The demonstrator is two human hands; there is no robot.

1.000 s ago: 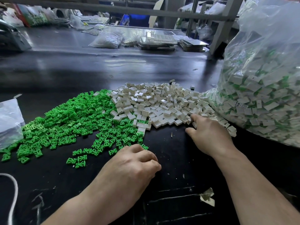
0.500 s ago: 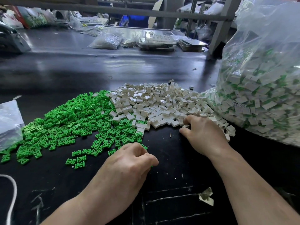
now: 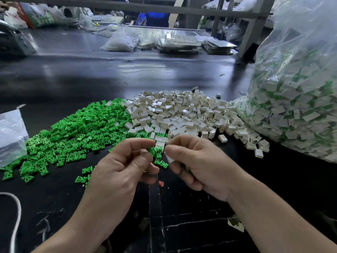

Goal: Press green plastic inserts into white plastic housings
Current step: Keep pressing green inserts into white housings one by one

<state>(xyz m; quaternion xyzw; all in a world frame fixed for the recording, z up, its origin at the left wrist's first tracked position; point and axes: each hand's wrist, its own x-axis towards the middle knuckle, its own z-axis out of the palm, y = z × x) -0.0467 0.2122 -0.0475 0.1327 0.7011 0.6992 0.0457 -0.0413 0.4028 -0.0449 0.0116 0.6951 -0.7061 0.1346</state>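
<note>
Two bare hands are hovering close together just above the dark bench (image 3: 91, 79), in front of two heaps of parts. The right hand (image 3: 198, 165) is pinching one white housing (image 3: 169, 158) between thumb and forefinger, holding it out toward the left hand (image 3: 124, 165). The left hand's fingers (image 3: 138, 143) are curling in tight, thumb tip lying near the forefinger. I cannot tell whether a green insert is sitting between them, because the green showing in the gap may be loose pieces on the bench behind.

The pile of green inserts (image 3: 73, 136) is spreading across the left of the bench. The pile of white housings (image 3: 182, 115) is lying just beside it, touching it along one edge. A big clear bag (image 3: 300, 88) of what look like joined pieces is leaning against the housings on the far right.

By my reading, the joining step is only about to begin. The likeliest fault is an insert going in crooked or the wrong way round, since both parts are small and the fingers are hiding much of the fit. Forcing it then could be jamming it or bending its legs. A light pinch on such slick plastic is also inviting a slip, and a dropped piece would be landing among the loose parts below.
</note>
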